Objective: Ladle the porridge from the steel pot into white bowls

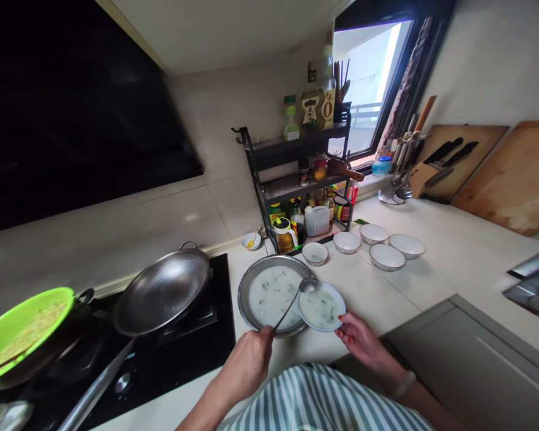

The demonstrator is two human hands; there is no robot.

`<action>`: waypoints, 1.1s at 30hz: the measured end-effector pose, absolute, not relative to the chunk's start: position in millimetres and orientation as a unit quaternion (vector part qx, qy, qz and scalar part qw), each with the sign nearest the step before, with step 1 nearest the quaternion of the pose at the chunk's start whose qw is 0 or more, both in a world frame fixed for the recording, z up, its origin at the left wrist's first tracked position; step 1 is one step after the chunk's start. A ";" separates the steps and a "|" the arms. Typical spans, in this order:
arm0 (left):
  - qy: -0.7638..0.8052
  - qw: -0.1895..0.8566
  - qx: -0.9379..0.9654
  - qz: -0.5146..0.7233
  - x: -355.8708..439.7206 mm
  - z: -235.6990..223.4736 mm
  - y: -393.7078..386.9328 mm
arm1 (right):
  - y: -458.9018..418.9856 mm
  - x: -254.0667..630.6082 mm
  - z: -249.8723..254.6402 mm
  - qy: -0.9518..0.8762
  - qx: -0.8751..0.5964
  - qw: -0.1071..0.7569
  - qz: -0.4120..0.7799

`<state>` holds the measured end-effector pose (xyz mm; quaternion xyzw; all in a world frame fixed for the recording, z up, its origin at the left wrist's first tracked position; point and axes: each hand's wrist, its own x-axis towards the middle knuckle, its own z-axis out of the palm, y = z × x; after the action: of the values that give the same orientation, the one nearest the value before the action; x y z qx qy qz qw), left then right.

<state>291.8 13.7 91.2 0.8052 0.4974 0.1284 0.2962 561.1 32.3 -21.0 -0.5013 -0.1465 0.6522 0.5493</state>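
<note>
My left hand [250, 359] is closed on the handle of a metal ladle [306, 286]. The ladle's bowl hangs over the far rim of a small white bowl [322, 309] holding pale soup with green bits. My right hand [358, 339] grips that bowl at its near right edge and holds it over the counter. Just left of it stands a large metal basin [247, 281] with the same pale soup. Several empty white bowls, among them the bowl [315, 253] and the bowl [387, 257], sit further back on the counter.
An empty wok [161, 292] rests on the black hob [179, 353] to the left, beside a green colander [22, 329] of food. A black rack [296, 179] with bottles and jars stands at the back. Knife block [424, 173] and cutting boards [516, 173] lean at the right wall.
</note>
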 end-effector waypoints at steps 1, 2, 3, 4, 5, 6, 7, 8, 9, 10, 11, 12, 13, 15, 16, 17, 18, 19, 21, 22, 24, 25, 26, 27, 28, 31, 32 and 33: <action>0.494 0.292 0.809 0.126 291.2 89.9 13.5 | 32.6 561.4 -21.7 -0.148 -0.502 0.551 0.650; 0.491 0.293 0.810 0.130 290.7 88.6 13.5 | 32.9 561.8 -22.2 -0.150 -0.502 0.552 0.648; 0.488 0.299 0.808 0.140 290.0 87.3 13.8 | 33.1 562.1 -22.3 -0.152 -0.503 0.553 0.647; 0.485 0.310 0.803 0.155 289.0 85.7 14.5 | 33.4 562.3 -22.1 -0.153 -0.503 0.552 0.647; 0.484 0.327 0.793 0.172 287.8 83.8 15.7 | 33.6 562.5 -21.6 -0.152 -0.503 0.551 0.648; 0.484 0.353 0.778 0.188 286.1 81.3 17.5 | 33.8 562.6 -20.9 -0.151 -0.502 0.551 0.650; 0.487 0.386 0.757 0.203 284.0 78.1 19.9 | 34.1 562.7 -20.0 -0.149 -0.501 0.551 0.651; 0.493 0.420 0.731 0.213 281.5 74.2 23.0 | 34.3 562.9 -19.2 -0.147 -0.501 0.551 0.651; 0.502 0.455 0.700 0.225 278.5 69.4 26.6 | 34.6 563.1 -18.5 -0.148 -0.501 0.553 0.649; 0.517 0.478 0.671 0.234 275.3 64.1 30.6 | 34.8 563.5 -17.9 -0.150 -0.502 0.554 0.647; 0.537 0.486 0.647 0.238 272.0 58.4 34.7 | 35.1 564.0 -17.6 -0.153 -0.503 0.553 0.646; 0.562 0.481 0.630 0.237 268.9 52.7 38.7 | 35.4 564.6 -17.5 -0.156 -0.505 0.552 0.645; 0.586 0.472 0.618 0.227 266.1 47.2 42.3 | 35.7 565.3 -17.5 -0.158 -0.507 0.551 0.644; 0.622 0.443 0.614 0.199 262.4 37.8 47.8 | 36.2 566.8 -17.7 -0.157 -0.509 0.551 0.643; 0.634 0.433 0.613 0.186 261.8 34.2 49.7 | 36.4 567.6 -17.7 -0.156 -0.510 0.550 0.643; 0.643 0.428 0.610 0.177 262.0 31.1 51.0 | 36.4 568.3 -17.7 -0.155 -0.510 0.549 0.644; 0.650 0.430 0.602 0.172 263.2 28.6 52.0 | 36.4 569.1 -17.5 -0.154 -0.511 0.548 0.644; 0.656 0.441 0.588 0.169 265.0 26.6 52.6 | 36.2 569.8 -17.4 -0.153 -0.512 0.546 0.645; 0.666 0.471 0.554 0.164 270.1 23.2 53.9 | 35.5 571.4 -17.1 -0.150 -0.512 0.548 0.645; 0.670 0.484 0.539 0.162 272.8 21.7 54.5 | 35.0 572.3 -17.1 -0.147 -0.511 0.550 0.644; 0.673 0.502 0.521 0.155 277.6 19.1 56.2 | 34.2 574.2 -17.6 -0.142 -0.510 0.554 0.643; 0.672 0.508 0.516 0.152 279.3 18.0 57.1 | 33.8 575.2 -18.1 -0.141 -0.510 0.553 0.643; 0.670 0.515 0.514 0.149 280.4 17.2 57.9 | 33.5 576.2 -18.7 -0.140 -0.512 0.551 0.644; 0.667 0.521 0.512 0.147 280.7 16.6 58.7 | 33.2 577.0 -19.4 -0.140 -0.515 0.549 0.644; 0.662 0.530 0.510 0.146 280.5 16.3 59.3 | 33.0 577.8 -20.1 -0.140 -0.518 0.547 0.643; 0.642 0.572 0.485 0.160 276.7 17.1 60.7 | 32.7 579.3 -22.1 -0.137 -0.523 0.546 0.640; 0.636 0.589 0.470 0.169 275.0 17.8 61.0 | 32.7 579.5 -22.7 -0.135 -0.522 0.549 0.639; 0.631 0.605 0.452 0.178 273.2 18.7 61.3 | 32.7 579.6 -23.3 -0.133 -0.520 0.551 0.639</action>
<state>273.2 61.3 18.7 0.4524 0.6306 0.1783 0.6049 579.6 32.7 -23.3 -0.5199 -0.1334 0.6389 0.5511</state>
